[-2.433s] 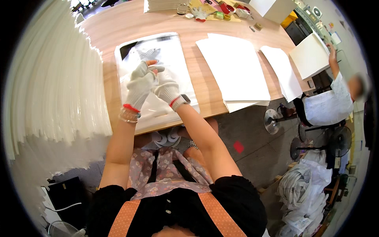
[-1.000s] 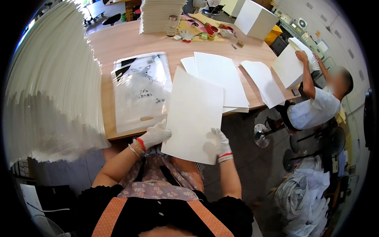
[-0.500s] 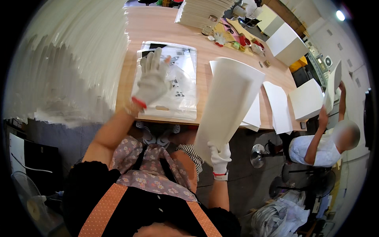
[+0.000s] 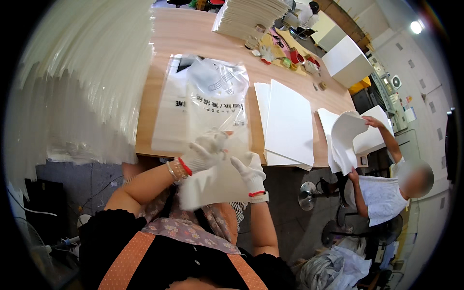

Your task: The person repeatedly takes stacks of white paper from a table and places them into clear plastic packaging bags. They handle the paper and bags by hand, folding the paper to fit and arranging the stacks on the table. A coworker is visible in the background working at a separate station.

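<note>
A printed clear plastic bag [image 4: 215, 92] lies on the wooden table in front of me, and white drawing paper [image 4: 212, 186] sits partly inside it. The paper's near end sticks out past the table edge toward my lap. My left hand [image 4: 205, 152], in a white knit glove with a red cuff, is over the near part of the bag and paper; its fingers are blurred. At the paper's right edge is my right hand [image 4: 249, 174], gloved alike, thumb and fingers apart. More printed bags [image 4: 169, 116] lie flat beneath and to the left.
White paper sheets [image 4: 290, 125] lie right of the bag. A large heap of clear plastic bags [image 4: 92, 96] stands at the left. Farther back are a tall paper stack [image 4: 249, 17] and scissors [image 4: 278, 41]. A seated co-worker [image 4: 382, 193] handles curved paper [image 4: 348, 133] at the right.
The rolled paper in my right hand has come down and left, partly into the bag. My left hand has moved nearer to me. The co-worker's paper has come down to the table.
</note>
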